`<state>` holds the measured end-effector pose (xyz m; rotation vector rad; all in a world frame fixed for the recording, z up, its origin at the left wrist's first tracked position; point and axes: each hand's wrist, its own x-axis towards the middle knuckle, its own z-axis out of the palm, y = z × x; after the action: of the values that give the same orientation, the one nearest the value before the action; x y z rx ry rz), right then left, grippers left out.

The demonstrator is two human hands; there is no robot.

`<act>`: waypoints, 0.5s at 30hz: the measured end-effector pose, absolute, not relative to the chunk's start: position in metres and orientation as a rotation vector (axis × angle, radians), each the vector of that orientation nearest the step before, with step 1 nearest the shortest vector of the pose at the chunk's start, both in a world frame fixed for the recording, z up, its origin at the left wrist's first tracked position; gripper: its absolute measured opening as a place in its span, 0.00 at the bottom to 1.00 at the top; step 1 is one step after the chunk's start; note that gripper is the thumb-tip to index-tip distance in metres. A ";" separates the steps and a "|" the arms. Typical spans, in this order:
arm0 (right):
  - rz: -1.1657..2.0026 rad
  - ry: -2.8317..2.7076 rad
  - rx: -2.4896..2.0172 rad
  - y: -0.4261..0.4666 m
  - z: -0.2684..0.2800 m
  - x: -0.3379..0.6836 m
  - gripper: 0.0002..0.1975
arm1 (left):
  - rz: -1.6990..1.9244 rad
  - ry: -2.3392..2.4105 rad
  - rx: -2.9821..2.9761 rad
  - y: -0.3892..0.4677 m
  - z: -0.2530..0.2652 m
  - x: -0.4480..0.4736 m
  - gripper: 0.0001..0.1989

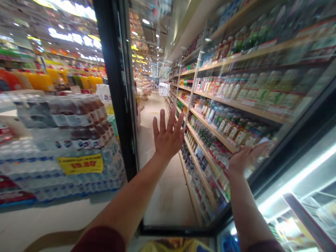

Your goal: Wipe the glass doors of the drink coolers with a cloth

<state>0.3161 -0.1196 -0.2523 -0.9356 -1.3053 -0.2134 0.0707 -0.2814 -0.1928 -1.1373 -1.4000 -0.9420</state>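
Note:
Straight ahead is a black-framed glass door (112, 70), swung open beside a lit cooler. My left hand (169, 136) is raised before the middle of the pane, palm away from me and fingers spread. Whether it presses on the glass or stays just short of it, I cannot tell. Farther right, close to the door's hinge-side or right frame, my right hand (244, 159) is bent outward with its fingers stretched and slightly blurred. Neither hand holds anything. Shelves of drink bottles (236, 129) show in the glass behind both hands.
Left of the door stand stacked bottle packs (78, 115) with a yellow price sign (82, 164). Orange drink bottles (42, 80) are farther back. The lit cooler interior (296, 224) is at lower right. Something yellow and shiny (175, 245) shows at the bottom edge.

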 end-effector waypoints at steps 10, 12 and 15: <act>-0.600 -1.899 -0.549 -0.205 -0.237 0.213 0.33 | -0.934 -1.410 -1.146 -0.282 -0.193 0.069 0.30; -0.604 -1.861 -0.565 -0.195 -0.232 0.225 0.32 | -0.948 -1.410 -1.156 -0.283 -0.193 0.069 0.30; -0.443 -1.607 -0.733 -0.158 -0.218 0.266 0.32 | -0.954 -1.413 -1.166 -0.284 -0.193 0.070 0.29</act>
<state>0.2659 -0.1584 -0.2183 -0.7326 -1.6071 -0.4427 0.0697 -0.2835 -0.1929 -1.1658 -1.4127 -0.9541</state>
